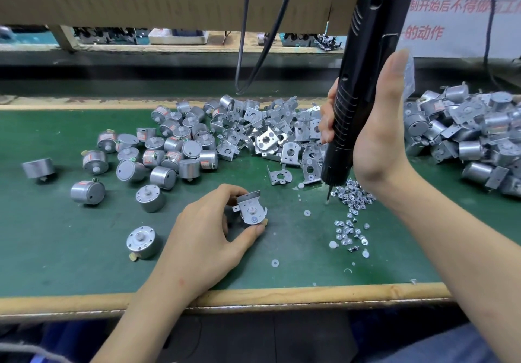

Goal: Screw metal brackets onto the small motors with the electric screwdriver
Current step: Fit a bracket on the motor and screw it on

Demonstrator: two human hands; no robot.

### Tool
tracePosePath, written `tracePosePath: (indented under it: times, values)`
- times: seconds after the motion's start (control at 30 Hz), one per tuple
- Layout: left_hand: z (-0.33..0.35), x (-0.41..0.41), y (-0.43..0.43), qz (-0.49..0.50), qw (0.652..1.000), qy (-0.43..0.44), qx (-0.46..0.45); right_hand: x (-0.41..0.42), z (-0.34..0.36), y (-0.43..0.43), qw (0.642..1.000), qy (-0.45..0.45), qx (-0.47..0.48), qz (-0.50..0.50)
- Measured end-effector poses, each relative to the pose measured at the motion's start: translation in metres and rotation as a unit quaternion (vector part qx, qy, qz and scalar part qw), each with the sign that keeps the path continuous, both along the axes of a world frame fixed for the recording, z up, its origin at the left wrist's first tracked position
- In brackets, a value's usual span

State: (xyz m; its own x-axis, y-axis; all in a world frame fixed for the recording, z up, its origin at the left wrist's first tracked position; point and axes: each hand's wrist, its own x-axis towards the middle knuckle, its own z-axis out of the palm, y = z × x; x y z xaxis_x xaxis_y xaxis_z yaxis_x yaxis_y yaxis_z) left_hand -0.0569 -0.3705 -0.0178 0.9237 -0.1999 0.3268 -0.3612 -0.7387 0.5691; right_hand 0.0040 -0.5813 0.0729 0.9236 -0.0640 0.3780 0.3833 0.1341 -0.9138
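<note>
Green bench mat point(84, 264) – left hand point(208, 238) pinches the bracketed motor point(251, 213) near-centre, face up, right hand point(377, 137) wraps the electric screwdriver point(358, 94) upright, bit tip at the screw pile point(351, 196) just right of the motor – probably a short hop left next.
</note>
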Motion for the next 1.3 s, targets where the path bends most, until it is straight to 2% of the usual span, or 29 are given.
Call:
tracePosePath:
  times: [0.27,1.3]
  values:
    - [-0.0001,0.0,-0.0002,0.001,1.0,0.002,0.005,0.0012,-0.0007,0.0001,1.0,-0.019,-0.001,0.02]
    - [-0.0011,0.0004,0.0007,-0.002,1.0,-0.003,-0.01,0.0039,-0.005,-0.0048,0.999,-0.014,-0.028,-0.007]
